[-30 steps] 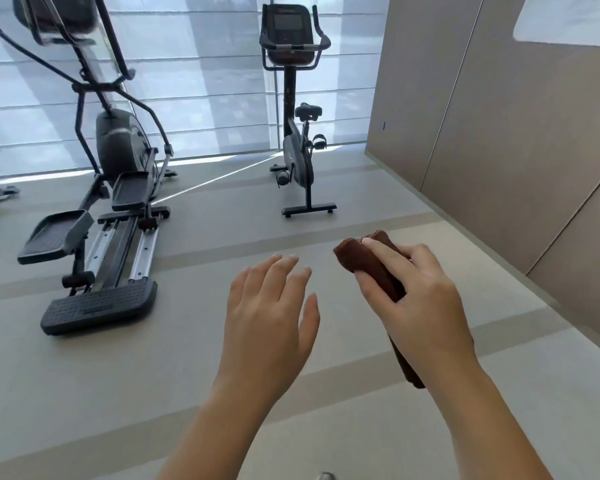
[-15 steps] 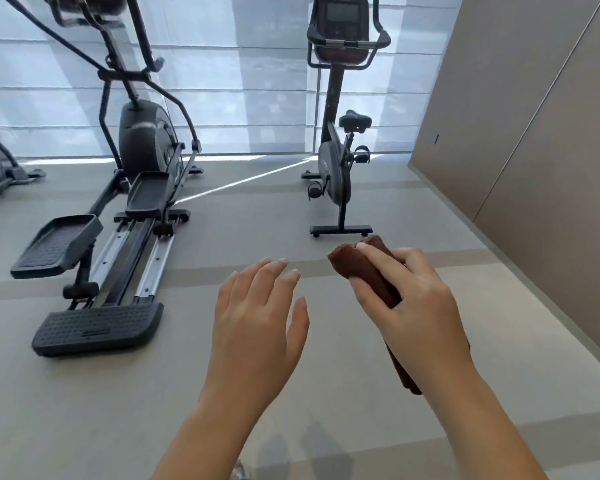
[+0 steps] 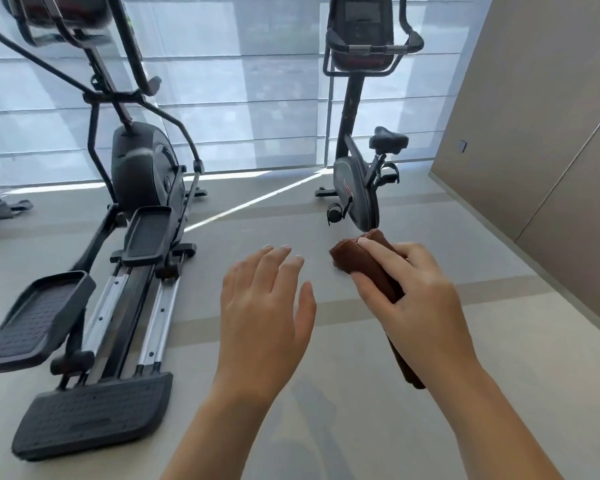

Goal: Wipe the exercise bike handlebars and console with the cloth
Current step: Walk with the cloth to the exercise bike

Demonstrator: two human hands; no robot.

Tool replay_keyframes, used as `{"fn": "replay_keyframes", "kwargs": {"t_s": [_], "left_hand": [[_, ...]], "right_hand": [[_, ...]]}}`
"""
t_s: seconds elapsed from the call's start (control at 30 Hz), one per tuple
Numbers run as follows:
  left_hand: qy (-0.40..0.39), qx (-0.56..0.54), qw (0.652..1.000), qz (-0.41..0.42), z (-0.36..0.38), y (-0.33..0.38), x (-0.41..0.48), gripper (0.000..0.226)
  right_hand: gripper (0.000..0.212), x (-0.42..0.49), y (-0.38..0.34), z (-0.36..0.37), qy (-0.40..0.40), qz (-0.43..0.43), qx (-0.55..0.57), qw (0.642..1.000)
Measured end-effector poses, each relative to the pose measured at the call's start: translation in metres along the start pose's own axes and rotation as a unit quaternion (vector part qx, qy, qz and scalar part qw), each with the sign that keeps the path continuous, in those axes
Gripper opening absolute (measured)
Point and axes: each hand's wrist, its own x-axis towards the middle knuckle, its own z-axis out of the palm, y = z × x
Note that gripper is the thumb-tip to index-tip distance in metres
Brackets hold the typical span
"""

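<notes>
My right fingers gripped the brown cloth; my left fingers were open. Beyond them, the console was too blurred to read.

Colours and patterns in my view.
Brown cloth; black exercise bike; black elliptical, ribbed pedals; grey floor, darker bands.

**Bright gym corner**

Beyond the fingers, pale horizontal blinds cover a wide window; a thin stripe of sunlight runs across the grey floor towards them. Left of the fingers stands an elliptical trainer. To their right rise plain beige wall panels.
</notes>
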Motion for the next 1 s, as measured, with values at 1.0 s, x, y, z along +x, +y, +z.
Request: {"fn": "replay_keyframes", "kwargs": {"t_s": [1.0], "left_hand": [[0.010,-0.047,0.998,0.043,0.398,-0.162,0.522,0.035]], "right_hand": [[0.037,0.558,0.262,0.226,0.065,0.027,-0.046,0.996]]}}
